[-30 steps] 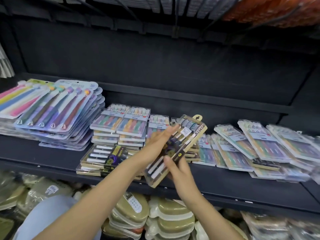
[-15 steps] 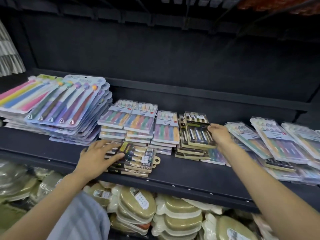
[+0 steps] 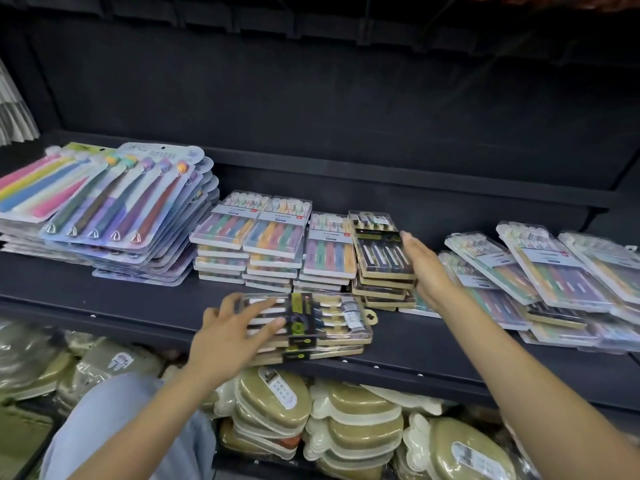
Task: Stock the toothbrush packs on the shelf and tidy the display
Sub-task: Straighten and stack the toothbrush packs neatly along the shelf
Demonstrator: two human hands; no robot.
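A short stack of black-and-gold toothbrush packs (image 3: 325,323) lies sideways at the front edge of the dark shelf (image 3: 121,306). My left hand (image 3: 232,334) rests on its left end, fingers spread over the top pack. Behind it stands a taller stack of the same black-and-gold packs (image 3: 377,254). My right hand (image 3: 427,268) lies flat against that stack's right side with its fingers straight. Pastel toothbrush packs (image 3: 273,233) sit in three neat piles to the left of the tall stack.
Large blister packs of long toothbrushes (image 3: 117,202) are piled at the shelf's left. Loose, slanted pastel packs (image 3: 543,268) sprawl on the right. Olive and cream packaged items (image 3: 349,410) fill the shelf below. A knee in blue cloth (image 3: 114,431) is at the bottom left.
A second ago both hands held a black-and-gold pack; it now lies on top of the tall stack. My right hand moved to the stack's side and my left hand dropped onto the front stack.
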